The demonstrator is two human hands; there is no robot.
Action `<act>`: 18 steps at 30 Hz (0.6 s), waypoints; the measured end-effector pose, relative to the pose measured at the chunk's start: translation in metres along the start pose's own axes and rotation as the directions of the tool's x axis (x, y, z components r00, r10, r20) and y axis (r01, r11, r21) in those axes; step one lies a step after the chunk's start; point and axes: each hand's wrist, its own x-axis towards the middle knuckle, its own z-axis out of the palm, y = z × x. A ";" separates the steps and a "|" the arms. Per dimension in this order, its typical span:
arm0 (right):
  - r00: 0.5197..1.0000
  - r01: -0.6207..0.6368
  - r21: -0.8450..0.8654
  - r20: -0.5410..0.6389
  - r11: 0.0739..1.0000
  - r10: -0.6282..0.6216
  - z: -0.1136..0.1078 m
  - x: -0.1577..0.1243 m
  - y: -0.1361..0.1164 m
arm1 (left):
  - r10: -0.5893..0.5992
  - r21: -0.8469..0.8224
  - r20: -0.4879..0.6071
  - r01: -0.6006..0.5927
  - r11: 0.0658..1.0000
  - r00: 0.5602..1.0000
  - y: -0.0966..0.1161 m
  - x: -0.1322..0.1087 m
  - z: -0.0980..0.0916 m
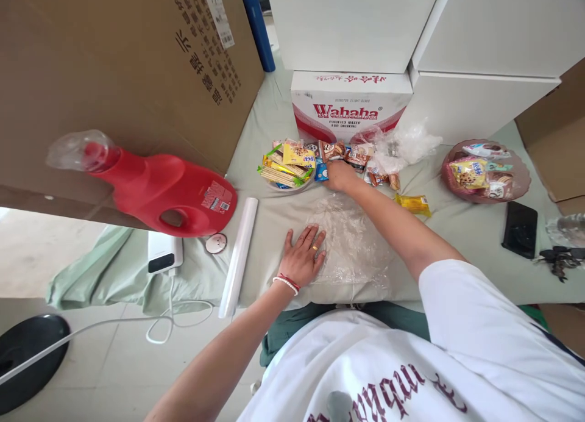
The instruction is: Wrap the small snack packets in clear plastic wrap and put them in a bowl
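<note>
My left hand (302,254) lies flat with fingers spread, resting at the left edge of a clear crinkled plastic sheet (351,245). It wears a ring, and a bracelet circles the wrist. Among snack packets, my right hand (342,177) reaches down with curled fingers; whatever they grip is hidden. A blue packet (321,171) sits right beside those fingers. Just left is a clear bowl (292,189) heaped with a yellow cookie packet (299,155) and wrapped wafer sticks (278,177). Brown snack packets (332,149) lie behind the hand, and a yellow packet (412,205) lies to its right.
A Wahaha water carton (351,99) stands behind, with a crumpled clear bag (406,144) before it. Right are a pinkish dish (484,190) of snacks, a phone (520,230) and keys (560,263). Left are a red jug (169,187), a plastic roll (238,257) and a power bank (163,251).
</note>
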 end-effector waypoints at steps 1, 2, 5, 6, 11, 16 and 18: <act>1.000 -0.020 0.000 -0.004 1.000 0.020 -0.003 -0.011 0.009 | 0.000 -0.005 -0.003 0.000 1.000 1.000 -0.001 0.000 0.000; 0.999 -0.045 0.004 -0.017 0.999 0.045 -0.007 -0.025 0.019 | 0.003 -0.010 -0.007 -0.003 1.000 1.000 -0.002 0.000 0.000; 0.985 -0.138 0.052 -0.100 0.989 0.142 -0.020 -0.078 0.053 | 0.016 -0.035 -0.021 -0.017 0.999 1.000 -0.003 -0.001 0.001; 0.978 -0.157 0.081 -0.124 0.984 0.166 -0.022 -0.099 0.062 | 0.014 -0.045 -0.028 -0.015 0.999 1.000 -0.001 -0.003 0.002; 0.998 0.022 0.235 -0.069 0.972 -0.006 -0.001 -0.199 0.057 | -0.048 -0.100 -0.082 0.040 0.994 0.996 0.026 -0.012 0.011; 0.995 -0.008 0.183 0.098 0.983 -0.011 0.053 -0.255 0.023 | -0.110 -0.128 -0.123 0.094 0.987 0.986 0.050 -0.022 0.017; 0.992 -0.086 0.175 0.110 0.981 0.067 0.066 -0.265 0.024 | -0.135 -0.114 -0.133 0.120 0.986 0.982 0.048 -0.026 0.018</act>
